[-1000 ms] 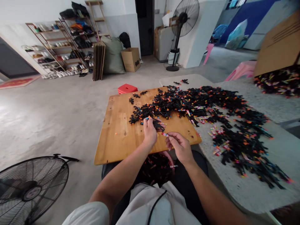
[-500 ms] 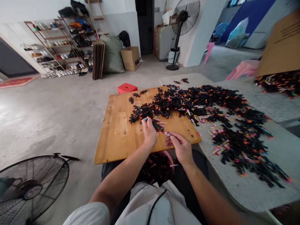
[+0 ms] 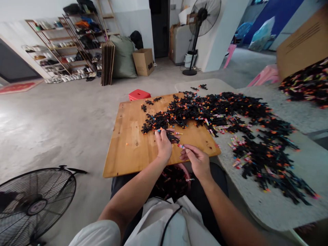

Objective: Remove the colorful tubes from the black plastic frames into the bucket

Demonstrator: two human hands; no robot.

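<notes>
My left hand (image 3: 164, 143) is closed around a black toy gun (image 3: 172, 137) with small orange and blue parts, above the wooden board (image 3: 125, 136). To its right, my right hand (image 3: 197, 160) pinches a small striped pink-and-white tube (image 3: 180, 146) between thumb and fingers. The tube's far end is close to the toy gun; whether they touch I cannot tell. Just beyond my hands spreads a heap of similar black toy guns (image 3: 184, 111) with orange tips. Below the board, a pink tub (image 3: 188, 174) between my legs holds more dark pieces.
A grey speckled table (image 3: 271, 215) on the right carries more toy guns and loose colourful tubes (image 3: 237, 141). A cardboard box (image 3: 302, 44) lies tipped there with pieces at its mouth. A floor fan (image 3: 37, 206) stands at left, a red stool (image 3: 139, 95) behind the board.
My hands keep nearly the same hold and place. At the right, the cardboard box is tilted differently and more of the pieces at its mouth show.
</notes>
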